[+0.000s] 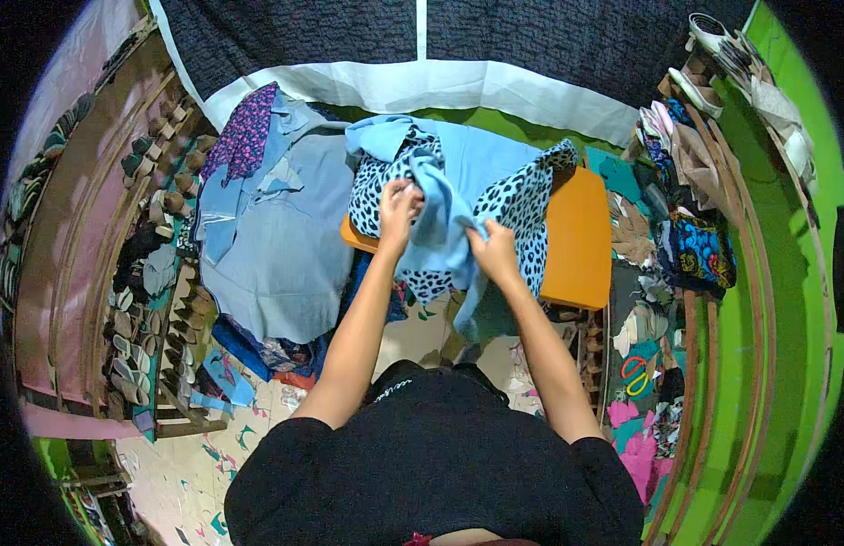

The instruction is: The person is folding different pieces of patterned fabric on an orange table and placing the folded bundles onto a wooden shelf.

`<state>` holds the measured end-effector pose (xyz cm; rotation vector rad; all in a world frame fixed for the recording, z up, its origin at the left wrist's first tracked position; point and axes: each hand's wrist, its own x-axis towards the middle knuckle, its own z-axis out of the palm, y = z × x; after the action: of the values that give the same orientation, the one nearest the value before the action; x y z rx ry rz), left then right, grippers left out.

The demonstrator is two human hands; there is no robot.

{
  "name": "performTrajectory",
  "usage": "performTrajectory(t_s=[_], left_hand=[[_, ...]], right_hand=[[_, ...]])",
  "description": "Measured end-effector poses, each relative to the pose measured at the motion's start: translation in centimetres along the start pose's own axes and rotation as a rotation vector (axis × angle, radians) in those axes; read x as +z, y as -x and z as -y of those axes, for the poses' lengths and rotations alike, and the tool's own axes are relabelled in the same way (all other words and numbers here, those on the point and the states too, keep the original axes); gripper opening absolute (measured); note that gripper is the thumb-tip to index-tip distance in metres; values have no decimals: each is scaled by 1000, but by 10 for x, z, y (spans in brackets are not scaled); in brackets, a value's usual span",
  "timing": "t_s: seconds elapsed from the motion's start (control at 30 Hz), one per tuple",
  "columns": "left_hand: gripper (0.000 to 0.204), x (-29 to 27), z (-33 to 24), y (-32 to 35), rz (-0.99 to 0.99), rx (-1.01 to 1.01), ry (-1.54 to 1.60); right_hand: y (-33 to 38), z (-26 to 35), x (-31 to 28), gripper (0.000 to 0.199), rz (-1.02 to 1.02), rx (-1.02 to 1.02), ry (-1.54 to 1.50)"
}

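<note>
A light blue cloth (454,214) hangs bunched between my two hands, its lower end dropping past the front edge of an orange table (578,246). My left hand (401,217) has its fingers curled at the upper left of the bunched part, against the fabric. Lower and to the right, my right hand (495,252) pinches the same cloth between thumb and fingers. Around and under it lies blue fabric with black leopard spots (517,205), spread on the table and partly covered by the plain cloth. Folds hide where one piece joins the other.
Grey-blue cloth (276,246) is heaped left of the table, with a purple floral piece (244,132) behind. Racks of shoe-shaped blocks (131,355) line the left. Scissors with red and yellow handles (635,375) lie among scraps on the right. Scraps litter the floor (190,473).
</note>
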<state>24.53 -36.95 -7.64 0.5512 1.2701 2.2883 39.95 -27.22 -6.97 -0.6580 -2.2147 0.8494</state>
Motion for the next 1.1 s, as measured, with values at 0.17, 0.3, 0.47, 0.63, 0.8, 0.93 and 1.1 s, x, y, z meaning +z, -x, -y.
performTrajectory(t_s=[0.17, 0.3, 0.47, 0.63, 0.8, 0.93, 1.1], left_hand=[[38, -127, 87, 65, -208, 24, -506], [56, -111, 102, 91, -294, -363, -379], [79, -126, 94, 49, -574, -66, -739], [100, -124, 87, -13, -518, -274, -543], [92, -102, 94, -61, -666, -335, -565], [52, -67, 106, -100, -592, -227, -609], [61, -9, 123, -191, -463, -136, -963]], right_hand=[[-16, 18, -13, 18, 7, 10, -151], [-18, 15, -23, 17, 14, 43, -231], [-12, 9, -56, 15, 260, 76, -172], [2, -32, -58, 15, 296, 184, -297], [-12, -53, -61, 14, 367, 276, -350], [-28, -83, -65, 12, 417, 251, -373], [-40, -139, -58, 21, 422, 331, -491]])
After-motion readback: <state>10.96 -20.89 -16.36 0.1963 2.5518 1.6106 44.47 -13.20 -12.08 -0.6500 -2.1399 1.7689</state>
